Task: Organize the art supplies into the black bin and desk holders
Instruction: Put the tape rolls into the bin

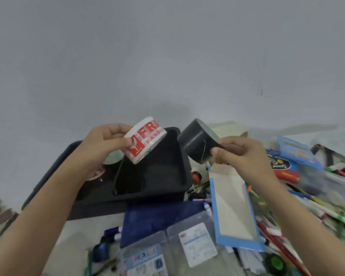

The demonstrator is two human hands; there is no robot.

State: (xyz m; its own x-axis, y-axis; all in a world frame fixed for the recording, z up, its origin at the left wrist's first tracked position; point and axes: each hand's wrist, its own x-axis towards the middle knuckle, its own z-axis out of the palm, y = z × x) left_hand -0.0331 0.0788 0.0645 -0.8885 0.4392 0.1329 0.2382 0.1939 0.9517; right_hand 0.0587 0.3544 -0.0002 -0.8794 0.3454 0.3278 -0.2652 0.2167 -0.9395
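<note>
Left hand (100,144) pinches glossy red-white tape roll (145,139); right hand (241,156) pinches matte black tape roll (197,141), both over rectangular black bin (179,156).

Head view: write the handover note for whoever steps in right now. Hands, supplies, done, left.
Left hand grips the red-and-white packing tape roll over the black bin.
Right hand pinches the black tape roll beside the bin's far right corner.
Done: a third roll seemingly in the bin, behind the left wrist.
Left: both held rolls, the pens and markers heaped at right, the blue-framed board, the card sleeves.
</note>
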